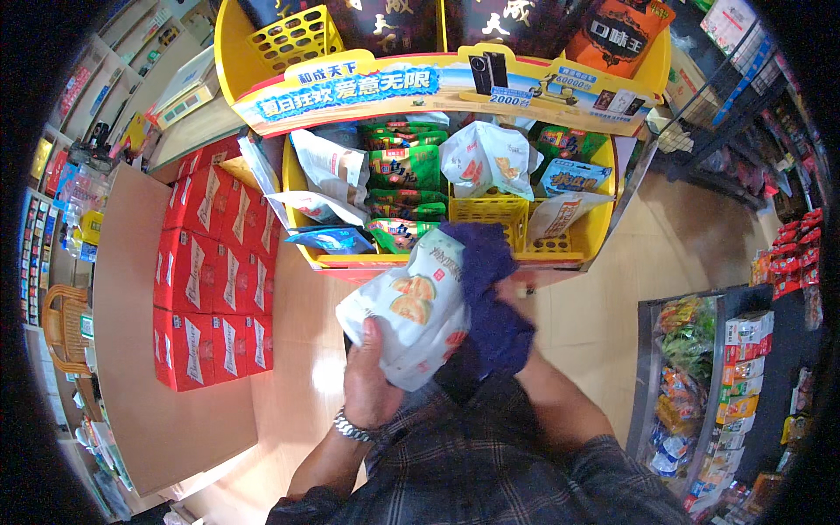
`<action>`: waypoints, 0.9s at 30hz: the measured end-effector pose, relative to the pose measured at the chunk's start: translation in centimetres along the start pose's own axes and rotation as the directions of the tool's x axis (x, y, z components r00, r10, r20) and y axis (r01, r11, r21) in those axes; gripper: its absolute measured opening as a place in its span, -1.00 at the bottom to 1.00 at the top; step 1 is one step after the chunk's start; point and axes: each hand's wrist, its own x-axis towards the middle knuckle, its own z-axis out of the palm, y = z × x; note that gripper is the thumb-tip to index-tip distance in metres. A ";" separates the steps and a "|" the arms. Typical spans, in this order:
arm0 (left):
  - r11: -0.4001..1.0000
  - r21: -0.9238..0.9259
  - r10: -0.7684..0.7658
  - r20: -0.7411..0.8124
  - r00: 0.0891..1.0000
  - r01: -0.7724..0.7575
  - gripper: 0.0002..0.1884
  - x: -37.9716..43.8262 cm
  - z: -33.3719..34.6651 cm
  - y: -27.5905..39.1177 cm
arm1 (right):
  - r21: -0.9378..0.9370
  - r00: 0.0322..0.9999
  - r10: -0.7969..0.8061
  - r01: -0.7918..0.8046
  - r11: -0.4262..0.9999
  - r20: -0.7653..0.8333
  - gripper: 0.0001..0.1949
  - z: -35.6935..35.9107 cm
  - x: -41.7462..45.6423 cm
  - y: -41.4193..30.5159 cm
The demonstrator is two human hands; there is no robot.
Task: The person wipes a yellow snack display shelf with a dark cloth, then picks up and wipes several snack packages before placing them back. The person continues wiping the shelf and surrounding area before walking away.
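My left hand grips the lower left part of a white snack pouch printed with orange fruit, tilted in front of my chest. A dark blue cloth lies against the pouch's right side. Behind and on the cloth is my right hand, blurred and mostly covered by it. Beyond them stands a yellow display rack holding green pouches, a white pouch with printed fruit and a blue pouch at the front left.
Stacked red beer cartons stand left, beside a brown counter panel. A yellow perforated basket and an orange bag sit on the rack's upper tier. At right is a low shelf with packaged snacks.
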 end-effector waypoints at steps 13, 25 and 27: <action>0.680 0.712 0.404 -0.164 0.900 -0.176 -0.56 1.8 0.3 -2.9 | -0.142 0.978 0.090 -0.063 0.988 0.186 -0.59 1.9 -3.0 -3.1; 0.902 0.418 0.261 -0.327 0.908 -0.109 -0.66 2.4 -6.9 -6.1 | 0.300 0.892 0.199 -0.336 0.893 0.406 -0.46 4.9 -9.1 -4.8; 0.870 0.487 0.250 -0.296 0.922 -0.080 -0.63 1.8 -5.8 -3.8 | 0.334 0.881 0.310 -0.430 0.839 0.357 -0.52 3.0 -7.4 -6.3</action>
